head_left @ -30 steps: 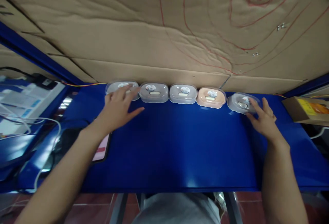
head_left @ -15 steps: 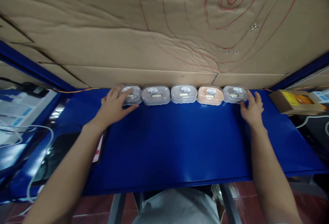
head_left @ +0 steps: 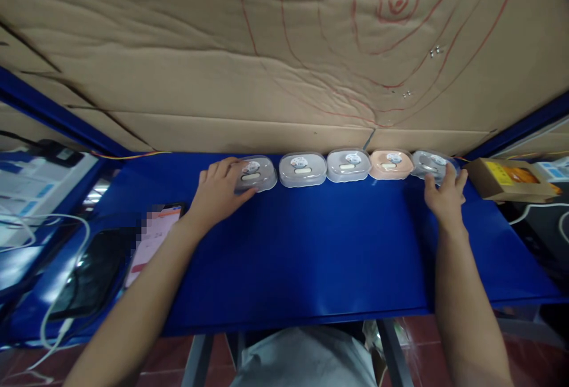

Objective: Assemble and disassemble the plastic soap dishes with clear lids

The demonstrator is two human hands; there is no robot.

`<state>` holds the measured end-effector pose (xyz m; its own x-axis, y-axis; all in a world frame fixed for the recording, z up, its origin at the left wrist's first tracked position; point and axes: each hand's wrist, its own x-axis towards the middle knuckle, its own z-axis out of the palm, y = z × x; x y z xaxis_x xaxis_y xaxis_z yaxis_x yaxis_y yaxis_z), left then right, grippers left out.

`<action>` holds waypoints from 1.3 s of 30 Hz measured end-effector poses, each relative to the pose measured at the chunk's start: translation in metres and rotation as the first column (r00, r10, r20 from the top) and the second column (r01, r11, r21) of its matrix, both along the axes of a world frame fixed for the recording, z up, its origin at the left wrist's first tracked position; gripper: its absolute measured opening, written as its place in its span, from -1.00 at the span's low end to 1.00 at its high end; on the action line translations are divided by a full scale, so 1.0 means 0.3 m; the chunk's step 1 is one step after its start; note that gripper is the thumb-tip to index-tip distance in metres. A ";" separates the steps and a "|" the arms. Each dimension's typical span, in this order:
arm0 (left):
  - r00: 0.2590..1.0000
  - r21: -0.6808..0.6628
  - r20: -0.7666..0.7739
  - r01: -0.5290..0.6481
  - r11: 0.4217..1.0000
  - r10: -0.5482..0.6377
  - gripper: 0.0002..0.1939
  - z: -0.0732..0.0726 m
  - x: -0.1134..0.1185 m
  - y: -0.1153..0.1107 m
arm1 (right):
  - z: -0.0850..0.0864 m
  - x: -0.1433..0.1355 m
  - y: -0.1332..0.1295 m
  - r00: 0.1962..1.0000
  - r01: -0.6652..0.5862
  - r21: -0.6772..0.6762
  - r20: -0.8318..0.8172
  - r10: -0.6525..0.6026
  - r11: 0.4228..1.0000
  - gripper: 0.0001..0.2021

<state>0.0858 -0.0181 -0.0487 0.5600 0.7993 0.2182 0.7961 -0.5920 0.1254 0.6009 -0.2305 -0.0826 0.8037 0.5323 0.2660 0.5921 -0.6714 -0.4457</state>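
Note:
Several oval plastic boxes with clear lids stand in a row along the back of the blue table. My left hand grips the left end of the leftmost grey box, thumb along its front and fingers at its far side. At the other end, my right hand has its thumb and fingers around the right end of the rightmost grey box, which sits slightly turned. Between them are a grey box, another grey box and a peach box. Each lid bears a round sticker and a pale oblong piece.
A cardboard panel with red drawn lines rises behind the row. On the blue table, a lit phone and a dark device with a white cable lie left. A brown carton stands right.
The whole row has shifted to the right, with both hands moving along. Small gaps now show beside the second box from the left. More of the phone is uncovered.

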 end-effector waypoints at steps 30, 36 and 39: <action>0.813 -0.461 0.488 0.549 0.697 -0.317 0.16 -0.138 0.040 -0.314 | 0.008 -0.727 0.034 0.163 -0.980 0.106 -0.048 0.985 0.167 -0.10; 0.854 -0.558 0.430 0.506 0.658 -0.292 0.41 -0.087 0.018 -0.318 | 0.015 -0.651 0.051 0.355 -0.920 0.186 0.018 0.935 0.346 -0.19; 0.807 -0.634 0.414 0.587 0.504 -0.421 0.16 -0.031 0.002 -0.307 | 0.012 -0.629 0.068 0.463 -0.872 0.175 -0.001 0.886 0.456 -0.26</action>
